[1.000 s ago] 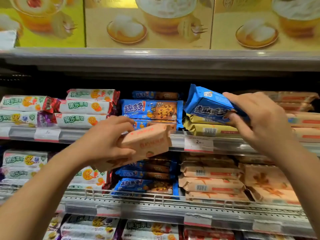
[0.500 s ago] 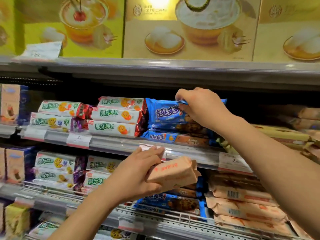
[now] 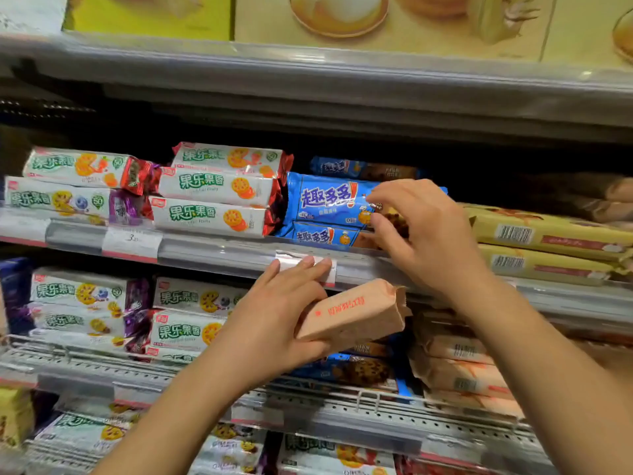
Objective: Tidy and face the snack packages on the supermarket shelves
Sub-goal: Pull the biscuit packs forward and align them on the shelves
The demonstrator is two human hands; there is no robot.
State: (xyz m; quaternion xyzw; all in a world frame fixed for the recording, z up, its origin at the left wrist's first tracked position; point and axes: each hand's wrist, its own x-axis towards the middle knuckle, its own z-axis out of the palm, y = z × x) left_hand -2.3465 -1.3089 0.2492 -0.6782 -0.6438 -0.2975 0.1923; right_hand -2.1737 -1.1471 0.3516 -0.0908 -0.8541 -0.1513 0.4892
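My left hand [image 3: 274, 313] grips a peach-coloured snack pack [image 3: 352, 313] with red print, held in front of the middle shelf's rail. My right hand [image 3: 424, 234] is at the right half of the top blue cookie pack [image 3: 325, 200] in the blue stack on the middle shelf. Its index finger and thumb curl over the pack's top and bottom edges. A second blue pack [image 3: 318, 236] lies under it and a third [image 3: 346, 166] lies further back. White fruit-biscuit packs [image 3: 212, 185] are stacked to the left.
Yellow packs [image 3: 548, 234] with barcodes facing out lie to the right of the blue stack. The shelf rail [image 3: 212, 252] carries price tags. Below it are more white, blue and peach packs [image 3: 455, 368] behind a wire fence. Large yellow boxes [image 3: 376, 22] stand on the top shelf.
My right hand has come down from the top of the blue stack to the front of the top pack, which now faces out. My left hand still holds the peach pack.
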